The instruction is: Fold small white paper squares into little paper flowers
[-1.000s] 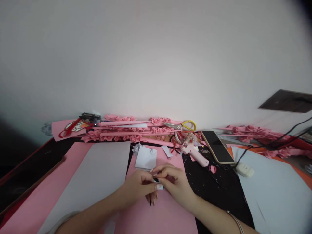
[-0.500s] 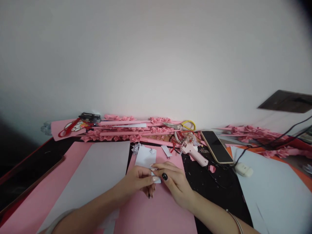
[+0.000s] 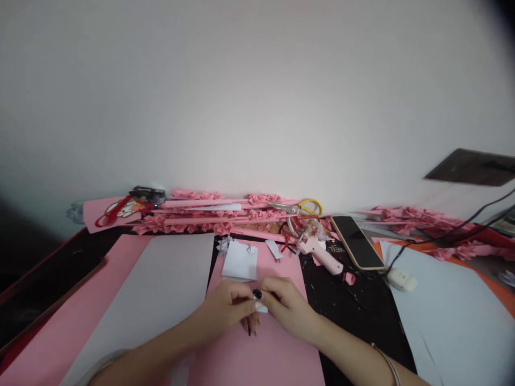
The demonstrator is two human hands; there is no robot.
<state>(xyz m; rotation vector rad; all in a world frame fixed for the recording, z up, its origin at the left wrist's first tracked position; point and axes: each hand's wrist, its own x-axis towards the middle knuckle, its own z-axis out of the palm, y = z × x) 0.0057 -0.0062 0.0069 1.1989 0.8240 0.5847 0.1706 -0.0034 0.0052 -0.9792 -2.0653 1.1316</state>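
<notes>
In the head view, my left hand (image 3: pixel 225 308) and right hand (image 3: pixel 290 308) both pinch a small white paper (image 3: pixel 263 309) above the pink sheet (image 3: pixel 257 362), near the white paper stack (image 3: pixel 240 261) and well apart from my phone (image 3: pixel 358 243).

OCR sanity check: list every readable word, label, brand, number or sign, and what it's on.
"NEIL": pale letters on the black work surface, beside the phone; small, possibly part of a longer word.
Glue gun: any markings too small to read.
Phone: screen dark, no text.
Small white paper: no text visible.
</notes>
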